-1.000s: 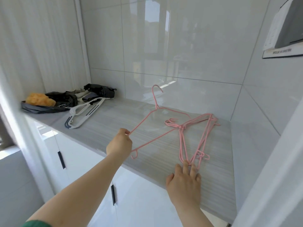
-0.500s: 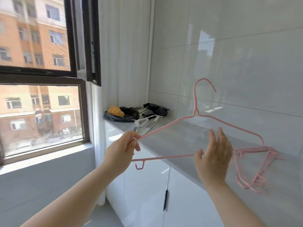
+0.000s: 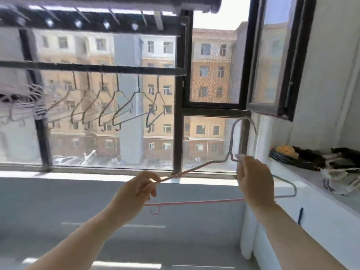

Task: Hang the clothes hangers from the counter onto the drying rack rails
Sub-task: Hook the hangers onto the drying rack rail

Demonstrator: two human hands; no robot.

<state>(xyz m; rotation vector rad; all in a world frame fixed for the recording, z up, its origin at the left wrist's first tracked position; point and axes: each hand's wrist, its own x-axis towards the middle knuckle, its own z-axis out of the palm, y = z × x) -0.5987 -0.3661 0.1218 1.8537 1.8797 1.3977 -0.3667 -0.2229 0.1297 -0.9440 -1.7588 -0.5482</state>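
The left hand (image 3: 140,190) pinches one shoulder of a pink hanger (image 3: 194,202). The right hand (image 3: 255,182) grips it beside the neck. The hanger is in mid-air, not yet on the rail (image 3: 87,67) above and left of both hands. Several hung hangers (image 3: 126,110) occupy that rail. Spare hangers (image 3: 341,184) remain on the counter (image 3: 303,174), right of the right hand, so work remains. No legible writing is visible.

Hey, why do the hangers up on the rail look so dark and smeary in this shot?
Head view: daylight through the window backlights the hung hangers and rail, leaving silhouettes; motion blur smears them, worst at far left; the pink hanger reads grey against the glass, pink lower down.
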